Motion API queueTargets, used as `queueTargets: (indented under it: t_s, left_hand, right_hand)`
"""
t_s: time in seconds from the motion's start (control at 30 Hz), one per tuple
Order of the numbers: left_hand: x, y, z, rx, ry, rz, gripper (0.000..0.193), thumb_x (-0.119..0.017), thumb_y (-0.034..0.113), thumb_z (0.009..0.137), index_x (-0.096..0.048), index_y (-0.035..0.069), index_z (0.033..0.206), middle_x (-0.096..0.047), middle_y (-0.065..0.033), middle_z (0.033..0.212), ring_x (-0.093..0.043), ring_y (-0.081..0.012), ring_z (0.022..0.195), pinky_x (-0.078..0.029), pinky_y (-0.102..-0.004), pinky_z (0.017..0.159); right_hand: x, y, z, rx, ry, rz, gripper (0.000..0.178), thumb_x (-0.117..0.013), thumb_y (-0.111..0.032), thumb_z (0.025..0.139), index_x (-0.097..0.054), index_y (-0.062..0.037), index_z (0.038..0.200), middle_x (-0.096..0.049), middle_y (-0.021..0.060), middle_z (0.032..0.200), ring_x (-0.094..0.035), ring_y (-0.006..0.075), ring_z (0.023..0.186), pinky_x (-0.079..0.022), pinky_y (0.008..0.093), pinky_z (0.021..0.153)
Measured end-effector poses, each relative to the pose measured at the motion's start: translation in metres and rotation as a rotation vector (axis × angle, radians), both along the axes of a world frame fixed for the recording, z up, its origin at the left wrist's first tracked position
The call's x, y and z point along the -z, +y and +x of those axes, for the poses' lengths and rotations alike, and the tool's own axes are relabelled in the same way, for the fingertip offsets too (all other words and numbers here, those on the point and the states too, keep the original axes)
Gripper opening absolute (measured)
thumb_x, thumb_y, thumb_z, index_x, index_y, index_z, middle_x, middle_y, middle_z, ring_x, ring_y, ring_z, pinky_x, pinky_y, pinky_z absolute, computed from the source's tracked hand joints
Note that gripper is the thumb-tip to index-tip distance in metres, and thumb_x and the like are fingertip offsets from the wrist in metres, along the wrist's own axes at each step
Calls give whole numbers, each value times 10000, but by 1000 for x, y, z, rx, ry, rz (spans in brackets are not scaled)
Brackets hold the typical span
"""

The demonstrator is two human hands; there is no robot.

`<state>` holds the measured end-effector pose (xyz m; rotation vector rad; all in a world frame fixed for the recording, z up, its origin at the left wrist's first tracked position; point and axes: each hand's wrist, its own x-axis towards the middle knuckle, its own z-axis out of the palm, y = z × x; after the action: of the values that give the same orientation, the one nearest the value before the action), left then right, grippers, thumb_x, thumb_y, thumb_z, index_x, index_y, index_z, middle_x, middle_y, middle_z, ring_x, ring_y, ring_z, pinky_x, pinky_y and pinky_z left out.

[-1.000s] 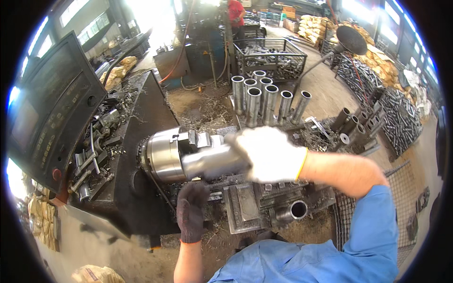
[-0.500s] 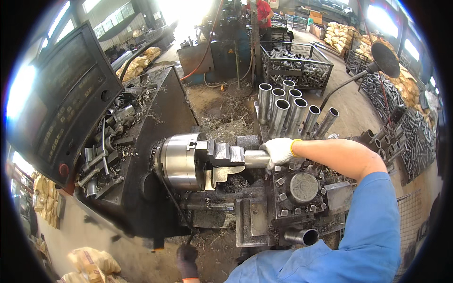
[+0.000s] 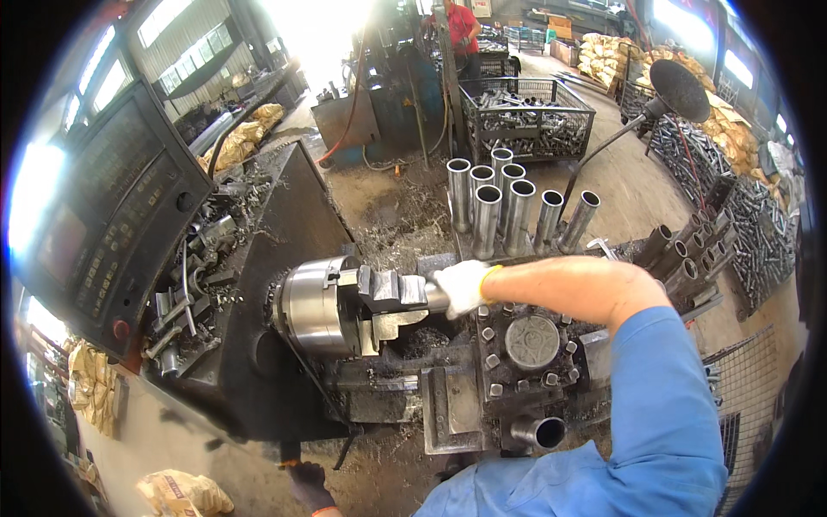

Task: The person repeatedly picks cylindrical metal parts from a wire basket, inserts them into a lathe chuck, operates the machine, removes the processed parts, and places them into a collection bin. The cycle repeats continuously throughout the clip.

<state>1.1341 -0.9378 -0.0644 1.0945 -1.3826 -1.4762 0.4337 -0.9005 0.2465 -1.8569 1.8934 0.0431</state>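
My right hand (image 3: 462, 289), in a white glove with a yellow cuff, is closed round the outer end of a shiny metal tube (image 3: 437, 296). The tube's other end sits among the stepped jaws (image 3: 398, 290) of a steel lathe chuck (image 3: 315, 307); how deep it goes is hidden. Low in the picture, my left hand (image 3: 310, 484) wears a dark glove with an orange cuff. It is beside the lower edge of the machine's dark housing, and its fingers are too dark to make out. A second short tube (image 3: 548, 432) lies near my body, below the bolted tool post (image 3: 531, 343).
Several upright tubes (image 3: 519, 207) stand behind the tool post, beside a lamp on a bent arm (image 3: 680, 90). A control panel (image 3: 108, 220) rises at left, near loose metal parts (image 3: 194, 293). Farther back are a wire crate (image 3: 527, 121) and a person in red (image 3: 461, 30).
My right hand has come closer to the chuck jaws, and less of the tube shows between them. My left hand has shifted left. The whole view has turned slightly.
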Motion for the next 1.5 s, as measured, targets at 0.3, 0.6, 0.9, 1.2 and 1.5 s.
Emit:
queueTargets:
  t_s: [0.3,0.6,0.9,1.2,1.5]
  left_hand:
    - [-75,18,-37,-492,645,638,552,-414,699,1051,-439,214,789,-347,31,644,-391,-177,611,-313,-396,597]
    - [-57,-2,-18,-494,183,339,412,-561,483,1062,-512,171,799,-447,25,623,-453,-158,566,-380,-396,556]
    - [-220,19,-83,-796,-594,-639,562,-624,371,1089,-538,-60,1438,-615,-238,1422,-579,-343,1339,-445,-477,1142]
    - [-468,-194,-185,-601,-1339,-922,767,-627,388,1013,-326,75,1644,-774,-171,1065,-755,-383,984,-572,-541,832]
    - [-428,-108,-206,-657,-835,-1533,544,-675,224,1016,-515,84,1517,-725,-205,1189,-735,-383,959,-580,-512,771]
  right_hand:
    - [7,-19,11,45,-27,-70,352,-820,-314,698,-802,-22,893,-780,237,952,-762,385,921,-599,456,827]
    - [-50,36,11,164,-32,-326,842,-751,-414,876,-489,30,1542,-647,277,1423,-638,399,1320,-475,452,1158]
    - [-63,244,81,901,-524,-1056,416,-721,-35,908,-709,11,1321,-776,120,1144,-732,171,1038,-576,312,953]
    - [12,363,127,1170,-270,-1134,264,-699,-61,897,-745,58,1129,-767,105,1004,-705,178,851,-580,319,803]
    - [17,407,173,1145,-333,-898,335,-786,-185,863,-784,-10,1148,-796,142,1054,-754,202,909,-603,326,830]
